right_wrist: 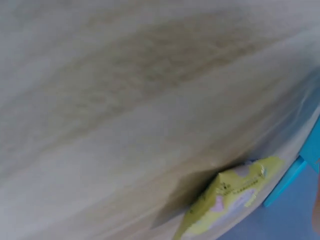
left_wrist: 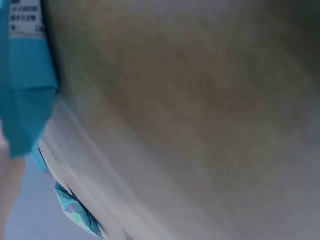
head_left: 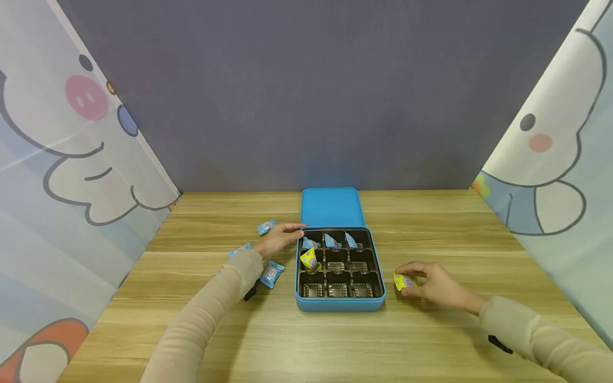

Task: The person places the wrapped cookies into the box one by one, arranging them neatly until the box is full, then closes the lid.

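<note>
My right hand [head_left: 433,287] pinches a yellow candy packet [head_left: 403,281] just above the table, right of the blue box [head_left: 340,304]. That packet [right_wrist: 225,192] also shows in the right wrist view. My left hand [head_left: 278,238] reaches over the table with fairly straight fingers, their tips at the box's left rim near the back corner. Inside the box is a dark tray with nine compartments. Blue packets [head_left: 331,241] stand in the back row, and a yellow packet [head_left: 310,259] sits in the middle row's left compartment.
The box's blue lid [head_left: 331,206] lies open behind it. Blue packets lie around my left forearm: one behind [head_left: 266,227], one to the left [head_left: 239,250] and one in front [head_left: 272,274]. A dark grey panel [head_left: 316,96] stands behind the wooden table [head_left: 335,346].
</note>
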Motion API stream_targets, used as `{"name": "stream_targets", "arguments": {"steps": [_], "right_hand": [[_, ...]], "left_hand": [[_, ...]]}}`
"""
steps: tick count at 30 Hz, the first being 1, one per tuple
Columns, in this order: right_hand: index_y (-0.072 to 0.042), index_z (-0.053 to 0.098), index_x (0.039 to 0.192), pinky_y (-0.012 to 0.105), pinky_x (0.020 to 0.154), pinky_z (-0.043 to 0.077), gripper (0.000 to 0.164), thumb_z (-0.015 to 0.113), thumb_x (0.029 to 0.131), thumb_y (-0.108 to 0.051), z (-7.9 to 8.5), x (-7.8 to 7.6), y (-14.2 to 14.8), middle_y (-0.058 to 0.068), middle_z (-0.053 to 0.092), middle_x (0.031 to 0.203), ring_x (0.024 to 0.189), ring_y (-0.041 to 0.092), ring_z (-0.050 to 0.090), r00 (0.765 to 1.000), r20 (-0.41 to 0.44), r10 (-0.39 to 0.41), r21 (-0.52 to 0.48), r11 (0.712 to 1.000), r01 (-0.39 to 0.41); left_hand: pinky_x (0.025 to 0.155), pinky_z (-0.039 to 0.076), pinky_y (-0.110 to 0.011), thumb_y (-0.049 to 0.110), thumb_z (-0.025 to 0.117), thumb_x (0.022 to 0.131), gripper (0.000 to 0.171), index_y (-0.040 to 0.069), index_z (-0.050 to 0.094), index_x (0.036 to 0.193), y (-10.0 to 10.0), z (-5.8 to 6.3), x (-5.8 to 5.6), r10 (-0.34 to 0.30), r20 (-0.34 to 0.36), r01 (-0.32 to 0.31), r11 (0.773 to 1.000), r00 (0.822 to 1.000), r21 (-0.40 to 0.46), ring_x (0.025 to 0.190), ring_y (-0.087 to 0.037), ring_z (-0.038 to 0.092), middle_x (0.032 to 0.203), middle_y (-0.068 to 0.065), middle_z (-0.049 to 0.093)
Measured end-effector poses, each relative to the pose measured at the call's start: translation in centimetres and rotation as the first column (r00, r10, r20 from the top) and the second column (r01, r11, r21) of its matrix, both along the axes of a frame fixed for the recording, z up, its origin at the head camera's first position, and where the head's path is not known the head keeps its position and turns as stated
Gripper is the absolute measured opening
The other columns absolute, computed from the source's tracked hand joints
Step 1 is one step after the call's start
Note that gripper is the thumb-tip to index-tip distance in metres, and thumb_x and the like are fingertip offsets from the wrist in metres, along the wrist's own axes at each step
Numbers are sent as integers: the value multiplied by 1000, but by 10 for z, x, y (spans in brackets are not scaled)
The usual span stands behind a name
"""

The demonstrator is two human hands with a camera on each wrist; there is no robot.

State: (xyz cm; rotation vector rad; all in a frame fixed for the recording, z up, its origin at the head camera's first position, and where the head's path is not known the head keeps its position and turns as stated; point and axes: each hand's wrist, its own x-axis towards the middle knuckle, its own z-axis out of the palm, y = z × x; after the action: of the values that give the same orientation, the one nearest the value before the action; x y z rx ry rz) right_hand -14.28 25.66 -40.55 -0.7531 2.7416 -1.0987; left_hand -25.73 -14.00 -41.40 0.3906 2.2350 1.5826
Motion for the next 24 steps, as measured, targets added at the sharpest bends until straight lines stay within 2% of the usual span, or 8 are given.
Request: {"name": "stream_targets", "arguments": {"steps": [4, 7, 13, 18, 24], "right_hand": [[-10, 64, 109, 37, 88, 51, 42, 76, 72, -25, 3, -4, -1, 5, 64, 107, 93, 0, 57, 1000, -16, -15, -27, 1000, 14], [-10, 65, 108, 38, 88, 51, 41, 76, 72, -25, 7, -6, -2, 6, 64, 108, 94, 0, 57, 999, -16, -40, -49, 998, 39], [-9, 65, 109, 36, 87, 52, 41, 77, 72, -22, 21, -11, -6, 8, 64, 110, 96, -4, 56, 997, -33, -69, -67, 996, 67], [-8, 65, 109, 38, 86, 52, 39, 76, 73, -18, 31, -15, -11, 10, 65, 109, 97, 2, 58, 997, -57, -59, -60, 997, 56], [-11, 65, 110, 32, 86, 52, 40, 76, 73, -23, 41, -23, -23, 4, 66, 107, 101, 15, 61, 998, -37, -56, -36, 998, 54]], "left_hand": [[104, 38, -43, 36, 55, 90, 46, 20, 49, 133, 0, 0, 0, -9, 0, 9, 1000, 1000, 5, 123, -25, 45, 138, -3, 44], [104, 39, -42, 38, 55, 90, 46, 21, 49, 132, -1, -4, -3, -5, -5, 5, 1000, 1000, -4, 123, -23, 46, 136, 0, 45], [103, 39, -42, 40, 57, 88, 45, 25, 52, 129, 0, -4, -5, 7, -10, -7, 1000, 1000, -5, 122, -23, 46, 136, 0, 46], [105, 38, -41, 38, 56, 89, 44, 23, 51, 130, 0, -4, -5, -1, -2, 1, 1000, 1000, 6, 124, -24, 45, 138, -3, 44], [106, 37, -43, 29, 54, 92, 45, 15, 47, 134, -1, -5, -6, -12, 22, 12, 1000, 1000, 20, 126, -28, 42, 141, -8, 41]]}}
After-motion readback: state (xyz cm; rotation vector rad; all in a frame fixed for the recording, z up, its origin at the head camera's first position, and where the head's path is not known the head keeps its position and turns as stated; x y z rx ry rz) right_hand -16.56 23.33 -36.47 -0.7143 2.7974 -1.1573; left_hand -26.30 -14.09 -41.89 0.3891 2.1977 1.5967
